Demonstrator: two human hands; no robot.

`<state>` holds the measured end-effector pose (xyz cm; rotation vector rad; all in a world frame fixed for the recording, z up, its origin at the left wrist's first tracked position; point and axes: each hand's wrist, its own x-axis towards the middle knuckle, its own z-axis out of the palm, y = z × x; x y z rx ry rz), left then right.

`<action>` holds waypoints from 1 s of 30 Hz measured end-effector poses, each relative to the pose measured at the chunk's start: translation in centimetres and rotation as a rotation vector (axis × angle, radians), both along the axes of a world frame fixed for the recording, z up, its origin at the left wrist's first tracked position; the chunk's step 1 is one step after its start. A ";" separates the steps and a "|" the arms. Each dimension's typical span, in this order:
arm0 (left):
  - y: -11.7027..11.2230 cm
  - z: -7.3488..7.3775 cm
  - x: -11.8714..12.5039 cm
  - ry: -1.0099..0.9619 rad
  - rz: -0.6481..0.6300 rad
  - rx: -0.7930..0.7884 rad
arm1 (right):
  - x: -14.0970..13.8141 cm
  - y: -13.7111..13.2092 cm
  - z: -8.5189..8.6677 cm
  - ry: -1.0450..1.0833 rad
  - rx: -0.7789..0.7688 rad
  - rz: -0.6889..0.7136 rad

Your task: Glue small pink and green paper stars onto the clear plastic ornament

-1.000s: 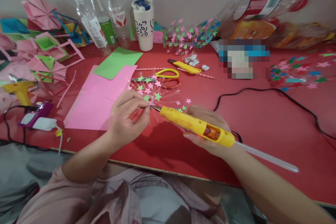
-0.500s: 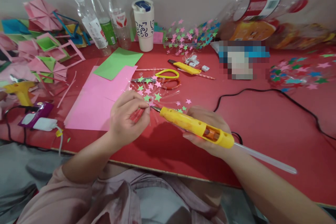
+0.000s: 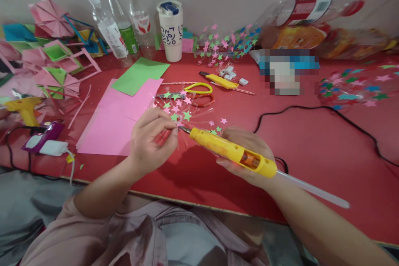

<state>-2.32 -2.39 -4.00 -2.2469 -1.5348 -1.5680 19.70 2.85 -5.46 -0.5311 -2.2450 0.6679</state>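
Right hand [image 3: 246,140] is clenched around the yellow pen-shaped plastic glue gun [image 3: 230,151], barrel lying across the palm. The metal nozzle points away from the grip toward the left hand. A clear glue stick [image 3: 311,191] projects from the rear of the gun, behind the wrist.

Left hand [image 3: 152,139] is closed in a pinch, thumb against fingertips, on a strip of the clear plastic piece dotted with pink and green paper stars [image 3: 183,108]. That piece fans out on the red table [image 3: 311,145] just beyond the pinch. The nozzle tip sits right at the pinched strip; actual contact cannot be told.

Change over the last second: almost none. Both hands keep their pose and the gun has sunk only a trace. Judgement: a held application at one spot, not a travelling pass.

Beyond the pinch:
- yellow-handled scissors [image 3: 199,88]
- a pink paper sheet [image 3: 115,120] with a green paper sheet [image 3: 140,75] overlapping its far corner
- a black cable [image 3: 311,110], looping off past the gun hand

Writing:
- The white tumbler with dark printed characters [image 3: 170,29] cannot be read with confidence.
- The clear plastic bottles [image 3: 124,33] beside it carry green and red-white labels; the text is too small.
- The large clear bottle lying on its side [image 3: 307,8] has a red-white label, blurred.
- One object is pixelated out [image 3: 288,70].
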 end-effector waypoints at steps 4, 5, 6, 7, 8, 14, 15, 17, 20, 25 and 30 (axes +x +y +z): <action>0.0 0.0 0.0 0.005 0.000 0.003 | 0.0 0.0 0.0 0.004 0.014 0.007; 0.1 -0.1 0.0 0.015 0.003 0.016 | 0.0 0.0 0.1 -0.004 0.019 0.006; 0.1 -0.1 0.0 0.031 0.009 0.036 | 0.0 0.0 0.1 -0.014 0.032 0.003; 0.2 -0.2 -0.1 0.055 0.015 0.068 | 0.1 0.1 0.2 -0.027 0.049 0.001; 0.3 -0.2 -0.1 0.089 0.024 0.103 | 0.1 0.1 0.2 -0.042 0.070 0.002; 0.0 -0.2 -0.8 0.387 0.058 0.304 | 0.2 0.4 0.5 -0.089 0.174 -0.026; -0.1 -0.1 -0.8 0.420 0.037 0.327 | 0.3 0.3 0.6 -0.102 0.180 -0.032; -0.2 0.0 -0.9 0.424 -0.026 0.325 | 0.5 0.1 1.0 -0.109 0.182 -0.086; 0.0 -0.1 -0.9 0.256 -0.092 0.249 | 1.2 0.6 1.6 -0.048 0.170 -0.305; 0.5 -0.2 -1.1 -0.118 -0.112 0.024 | 3.5 4.7 0.3 -0.209 0.209 -0.279; 0.0 -0.1 -0.9 -0.343 -0.194 -0.229 | 5.0 8.1 -2.9 -0.665 0.179 -0.424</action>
